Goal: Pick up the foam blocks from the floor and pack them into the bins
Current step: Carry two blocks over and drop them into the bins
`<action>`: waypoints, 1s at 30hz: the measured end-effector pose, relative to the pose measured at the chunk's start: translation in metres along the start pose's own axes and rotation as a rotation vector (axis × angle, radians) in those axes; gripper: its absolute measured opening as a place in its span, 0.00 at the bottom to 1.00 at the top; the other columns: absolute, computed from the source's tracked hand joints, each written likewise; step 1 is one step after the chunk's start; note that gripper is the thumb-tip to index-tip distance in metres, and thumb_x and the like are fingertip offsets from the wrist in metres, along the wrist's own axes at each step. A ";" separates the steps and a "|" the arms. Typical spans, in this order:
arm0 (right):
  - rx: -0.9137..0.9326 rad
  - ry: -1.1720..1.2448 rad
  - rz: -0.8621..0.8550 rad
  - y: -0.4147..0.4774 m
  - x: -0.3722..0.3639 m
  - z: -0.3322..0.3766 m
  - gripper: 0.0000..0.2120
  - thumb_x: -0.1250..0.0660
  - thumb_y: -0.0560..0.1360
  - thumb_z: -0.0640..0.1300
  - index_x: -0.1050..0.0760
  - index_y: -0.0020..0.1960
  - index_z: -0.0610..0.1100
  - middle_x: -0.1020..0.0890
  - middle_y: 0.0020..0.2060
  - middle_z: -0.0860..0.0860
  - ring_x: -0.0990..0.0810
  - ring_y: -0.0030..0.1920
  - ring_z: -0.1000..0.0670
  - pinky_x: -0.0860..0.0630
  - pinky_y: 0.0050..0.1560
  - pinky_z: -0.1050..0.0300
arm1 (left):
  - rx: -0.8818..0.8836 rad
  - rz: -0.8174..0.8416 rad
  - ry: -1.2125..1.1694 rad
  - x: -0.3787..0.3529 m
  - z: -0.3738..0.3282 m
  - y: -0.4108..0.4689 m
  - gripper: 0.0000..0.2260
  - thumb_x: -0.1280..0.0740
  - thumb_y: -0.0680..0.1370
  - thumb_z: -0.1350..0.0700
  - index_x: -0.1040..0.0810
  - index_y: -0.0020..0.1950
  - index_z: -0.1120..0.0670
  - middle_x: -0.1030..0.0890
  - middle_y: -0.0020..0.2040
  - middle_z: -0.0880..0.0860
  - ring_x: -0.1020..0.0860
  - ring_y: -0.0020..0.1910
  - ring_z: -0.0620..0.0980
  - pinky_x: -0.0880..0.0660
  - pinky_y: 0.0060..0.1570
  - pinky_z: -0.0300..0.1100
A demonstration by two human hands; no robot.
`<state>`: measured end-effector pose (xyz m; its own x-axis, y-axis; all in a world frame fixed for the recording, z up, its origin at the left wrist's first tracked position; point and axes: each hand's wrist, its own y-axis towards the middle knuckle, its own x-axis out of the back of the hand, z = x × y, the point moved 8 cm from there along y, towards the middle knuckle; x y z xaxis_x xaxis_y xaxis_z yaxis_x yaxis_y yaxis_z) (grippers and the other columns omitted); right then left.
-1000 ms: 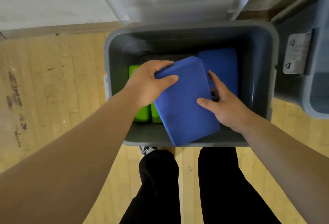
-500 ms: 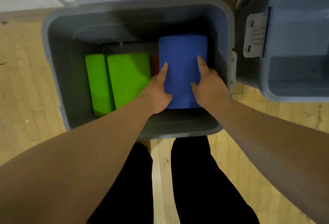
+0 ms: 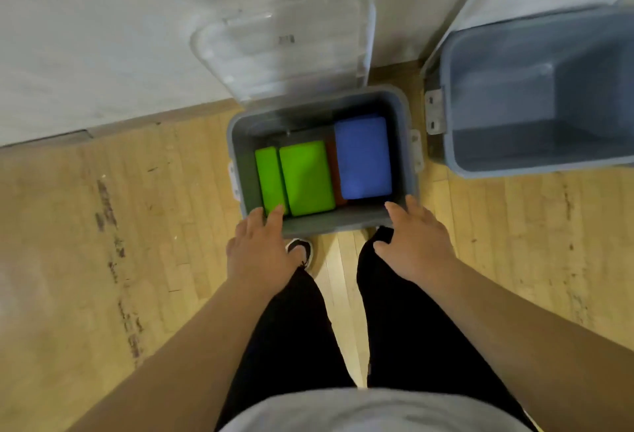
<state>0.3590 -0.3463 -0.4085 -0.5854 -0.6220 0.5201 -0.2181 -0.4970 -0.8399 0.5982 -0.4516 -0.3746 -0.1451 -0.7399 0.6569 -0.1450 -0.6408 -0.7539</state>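
Both hands are empty and let go, fingers straight and a little spread. The left hand (image 3: 255, 253) hangs over the near-left corner of the grey bin (image 3: 329, 223), its fingertips in line with the rim there. The right hand (image 3: 415, 243) hangs over the near-right corner. Whether either one touches the plastic I cannot tell.

The foam blocks lie inside the bin. A blue foam block (image 3: 363, 157) lies flat on the right, sitting highest, its right edge close along the bin wall. A wide green block (image 3: 306, 178) lies flat left of centre, with a narrow green block (image 3: 269, 181) hard against its left side. Between the wide green and the blue, a thin orange-brown block edge (image 3: 334, 174) shows, lower down. A strip of bare bin floor runs behind the green pair up to the far wall, and a slim gap runs between the narrow green block and the left wall.

The bin's clear lid (image 3: 284, 44) stands open, leaning back on the pale wall (image 3: 85, 37). To the right, just beside it with a narrow strip of boards between, stands a second grey bin (image 3: 446, 105), a latch (image 3: 434, 111) on its near side.

The person stands tight to the bin's near edge in black trousers (image 3: 291, 328), one shoe (image 3: 302, 250) at its base. Open wooden floor (image 3: 103, 226) stretches wide to the left.
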 end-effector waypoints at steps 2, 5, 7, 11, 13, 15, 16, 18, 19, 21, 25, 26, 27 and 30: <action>0.000 -0.014 -0.019 -0.053 0.013 0.015 0.39 0.36 0.77 0.61 0.48 0.82 0.55 0.50 0.82 0.45 0.47 0.81 0.41 0.40 0.77 0.41 | -0.052 -0.023 0.047 0.031 0.009 -0.043 0.37 0.35 0.77 0.38 0.46 0.82 0.45 0.42 0.80 0.55 0.41 0.77 0.59 0.35 0.71 0.58; -0.036 0.009 -0.084 -0.132 0.022 0.032 0.39 0.36 0.77 0.63 0.47 0.82 0.54 0.48 0.82 0.44 0.46 0.80 0.40 0.40 0.76 0.39 | -0.197 -0.084 0.163 0.069 0.023 -0.100 0.36 0.36 0.78 0.37 0.46 0.82 0.45 0.42 0.80 0.55 0.41 0.78 0.60 0.36 0.71 0.57; -0.061 0.041 -0.136 -0.180 0.024 0.045 0.39 0.36 0.76 0.63 0.46 0.82 0.54 0.47 0.82 0.45 0.45 0.80 0.40 0.40 0.76 0.40 | -0.269 -0.122 0.214 0.092 0.039 -0.132 0.36 0.38 0.78 0.35 0.47 0.82 0.45 0.42 0.80 0.55 0.41 0.78 0.59 0.37 0.72 0.57; -0.132 0.172 -0.208 -0.258 0.010 0.059 0.39 0.35 0.76 0.64 0.46 0.82 0.54 0.46 0.82 0.46 0.44 0.80 0.41 0.40 0.76 0.40 | -0.372 -0.193 0.317 0.127 0.075 -0.179 0.38 0.39 0.77 0.32 0.46 0.82 0.45 0.42 0.81 0.55 0.42 0.78 0.59 0.39 0.73 0.58; -0.183 0.233 -0.232 -0.287 -0.004 0.058 0.41 0.35 0.76 0.65 0.48 0.82 0.54 0.48 0.82 0.46 0.46 0.80 0.41 0.41 0.76 0.39 | -0.411 -0.236 0.341 0.138 0.084 -0.193 0.38 0.39 0.77 0.31 0.46 0.82 0.45 0.41 0.81 0.54 0.41 0.78 0.59 0.38 0.73 0.58; -0.232 0.276 -0.256 -0.312 -0.019 0.053 0.42 0.36 0.75 0.66 0.49 0.82 0.55 0.49 0.82 0.46 0.46 0.80 0.41 0.40 0.76 0.39 | -0.470 -0.251 0.373 0.146 0.077 -0.206 0.39 0.39 0.76 0.30 0.46 0.82 0.45 0.40 0.80 0.54 0.41 0.78 0.58 0.38 0.73 0.57; -0.253 0.291 -0.261 -0.323 -0.027 0.050 0.42 0.36 0.75 0.67 0.50 0.82 0.56 0.49 0.83 0.46 0.46 0.81 0.41 0.40 0.76 0.39 | -0.505 -0.251 0.389 0.147 0.070 -0.212 0.39 0.39 0.76 0.30 0.47 0.82 0.45 0.40 0.80 0.53 0.40 0.78 0.58 0.37 0.73 0.57; -0.301 0.322 -0.281 -0.344 -0.039 0.041 0.42 0.37 0.75 0.68 0.51 0.82 0.56 0.50 0.83 0.46 0.46 0.81 0.41 0.40 0.76 0.39 | -0.591 -0.270 0.414 0.149 0.046 -0.226 0.39 0.38 0.76 0.31 0.46 0.82 0.46 0.39 0.79 0.53 0.38 0.77 0.58 0.35 0.72 0.56; -0.322 0.343 -0.290 -0.353 -0.044 0.035 0.43 0.38 0.75 0.69 0.52 0.82 0.57 0.50 0.83 0.47 0.46 0.81 0.41 0.40 0.76 0.40 | -0.636 -0.281 0.430 0.148 0.032 -0.234 0.39 0.38 0.76 0.31 0.46 0.82 0.46 0.38 0.78 0.53 0.37 0.76 0.57 0.34 0.71 0.56; -0.358 0.398 -0.314 -0.373 -0.057 0.020 0.43 0.38 0.75 0.69 0.52 0.82 0.57 0.50 0.83 0.47 0.46 0.81 0.41 0.40 0.76 0.39 | -0.716 -0.303 0.495 0.141 0.004 -0.250 0.40 0.38 0.75 0.31 0.46 0.82 0.47 0.36 0.77 0.53 0.36 0.74 0.57 0.33 0.70 0.55; -0.439 0.553 -0.383 -0.421 -0.091 -0.027 0.42 0.37 0.76 0.67 0.52 0.82 0.57 0.49 0.82 0.48 0.45 0.80 0.42 0.40 0.77 0.40 | -0.866 -0.330 0.632 0.107 -0.060 -0.293 0.40 0.40 0.76 0.29 0.48 0.81 0.45 0.38 0.78 0.53 0.36 0.75 0.57 0.34 0.70 0.56; -0.466 0.599 -0.399 -0.434 -0.103 -0.043 0.42 0.37 0.76 0.67 0.52 0.82 0.57 0.49 0.83 0.48 0.45 0.80 0.42 0.40 0.77 0.41 | -0.905 -0.322 0.664 0.095 -0.078 -0.303 0.40 0.41 0.76 0.29 0.49 0.82 0.46 0.39 0.79 0.54 0.38 0.76 0.57 0.35 0.72 0.56; -0.493 0.641 -0.408 -0.447 -0.120 -0.058 0.42 0.37 0.76 0.68 0.52 0.83 0.57 0.49 0.83 0.48 0.45 0.80 0.42 0.41 0.77 0.41 | -0.942 -0.309 0.687 0.081 -0.096 -0.314 0.40 0.41 0.76 0.28 0.49 0.82 0.46 0.40 0.80 0.54 0.39 0.77 0.57 0.37 0.73 0.57; -0.594 0.737 -0.427 -0.496 -0.187 -0.109 0.43 0.37 0.75 0.69 0.52 0.82 0.57 0.47 0.82 0.48 0.44 0.80 0.42 0.39 0.76 0.41 | -1.084 -0.256 0.768 0.020 -0.147 -0.364 0.41 0.43 0.75 0.27 0.47 0.82 0.47 0.38 0.79 0.54 0.39 0.77 0.58 0.37 0.72 0.57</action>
<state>0.4913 0.0824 -0.1060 -0.6578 0.1596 0.7361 -0.7521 -0.0865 -0.6534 0.5037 -0.2030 -0.0856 -0.4526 -0.0963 0.8865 -0.8908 0.0038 -0.4543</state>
